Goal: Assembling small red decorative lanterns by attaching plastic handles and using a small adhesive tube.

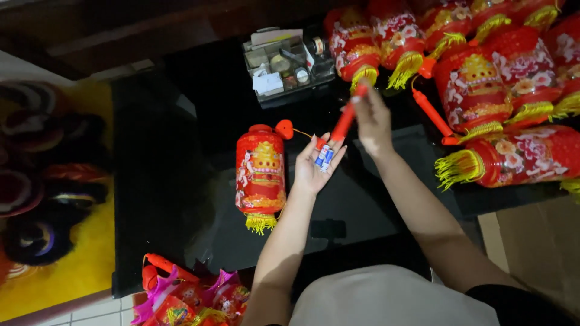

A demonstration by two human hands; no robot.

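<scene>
The left hand (314,166) is lying palm up over the black glossy surface (199,96), cupping two small batteries (324,157) with blue and white wrappers against its fingers, and the lower end of a red handle (342,124) is resting at the fingertips. The right hand (371,121) is pinching the upper part of that handle, which is slanting up and away; its top end is blurred. A thin cord is running from the handle's lower end to a red heart-shaped piece at the top of a red lantern (261,178). That lantern is lying on its side on the surface just beside the left hand, a cylinder printed with gold and red figures and white flowers, with a yellow tassel fringe at its lower end.

A clear plastic organizer (287,63) is sitting farther back on the surface, its compartments holding small items and white paper slips too small to make out. A heap of similar lanterns (483,84) is filling the right side, and more bright toys (187,299) are lying at the lower edge.
</scene>
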